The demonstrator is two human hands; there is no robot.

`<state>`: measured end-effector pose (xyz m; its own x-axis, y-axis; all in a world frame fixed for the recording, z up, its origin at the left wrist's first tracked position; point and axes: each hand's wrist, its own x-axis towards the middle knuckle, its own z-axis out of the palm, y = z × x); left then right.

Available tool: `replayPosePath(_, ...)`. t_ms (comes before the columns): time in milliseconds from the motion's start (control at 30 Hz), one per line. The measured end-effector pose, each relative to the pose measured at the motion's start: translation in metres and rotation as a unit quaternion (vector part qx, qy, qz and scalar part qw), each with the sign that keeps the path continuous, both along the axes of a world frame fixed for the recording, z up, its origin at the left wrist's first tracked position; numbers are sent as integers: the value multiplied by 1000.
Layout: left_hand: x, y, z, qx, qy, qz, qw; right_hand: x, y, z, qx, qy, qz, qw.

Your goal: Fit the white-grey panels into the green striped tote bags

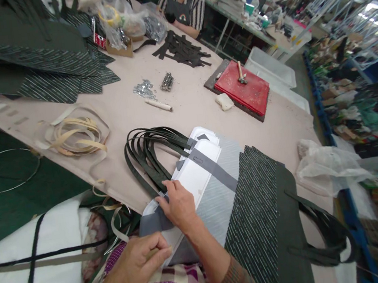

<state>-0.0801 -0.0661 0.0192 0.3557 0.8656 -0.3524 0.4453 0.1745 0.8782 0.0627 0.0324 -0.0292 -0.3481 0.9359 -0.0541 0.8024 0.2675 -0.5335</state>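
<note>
A stack of bag panels (216, 189) lies at the table's near edge, white and grey pieces with a grey strip (213, 168) across them. My right hand (178, 203) lies on the near end of this stack, fingers pressed down on a grey strip. My left hand (136, 267) is at my lap, fingers pinched together on the stack's lower edge; what it holds is too small to name. Dark green handle loops (145, 154) stick out from the stack's far side. A dark striped panel (259, 225) lies to the right.
Tan strap coils (76, 135) lie on the left. A red pad (243, 89) with a hammer (241, 74) sits far right, metal fittings (154, 86) and black strips (182, 48) beyond. A seated person (183, 3) works at the far end. A plastic bag (328, 167) is at the right.
</note>
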Motion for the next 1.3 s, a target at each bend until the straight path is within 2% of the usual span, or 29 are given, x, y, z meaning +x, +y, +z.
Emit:
replayPosePath(100, 2, -8, 3, 15, 6, 6, 1000, -17, 9, -8, -2, -79, 0, 997)
replayPosePath(233, 3, -17, 4, 27, 19, 32, 999, -7, 19, -7, 7, -70, 33, 997)
replayPosePath(367, 6, -25, 7, 32, 22, 42, 998, 16, 17, 19, 38, -31, 25, 998)
replayPosePath(500, 14, -32, 10, 60, -7, 15, 998, 49, 8, 52, 83, 61, -13, 995)
replayPosePath(633, 25, -33, 12, 99, -38, -4, 994, 81, -1, 67, 85, 157, -50, 983)
replayPosePath(700, 28, -30, 14, 126, -44, 27, 991, 92, -4, 67, 73, 205, -65, 974)
replayPosePath(833, 31, -18, 17, 218, -33, 133, 966, 105, -8, 64, 71, 257, -107, 958)
replayPosePath(900, 35, -15, 16, 213, -26, 113, 970, 109, -10, 65, 76, 268, -123, 953)
replayPosePath(967, 42, -12, 15, 172, -37, 63, 982, 112, -13, 67, 73, 279, -128, 949)
replayPosePath(1033, 50, -5, 14, 144, -67, 43, 986, 116, -17, 69, 68, 288, -130, 946)
replayPosePath(1133, 63, 17, 17, 125, -130, 54, 982, 124, -22, 68, 41, 313, -140, 938)
replayPosePath(1300, 77, 55, 31, 95, -194, -27, 976, 139, -28, 59, -9, 369, -160, 915)
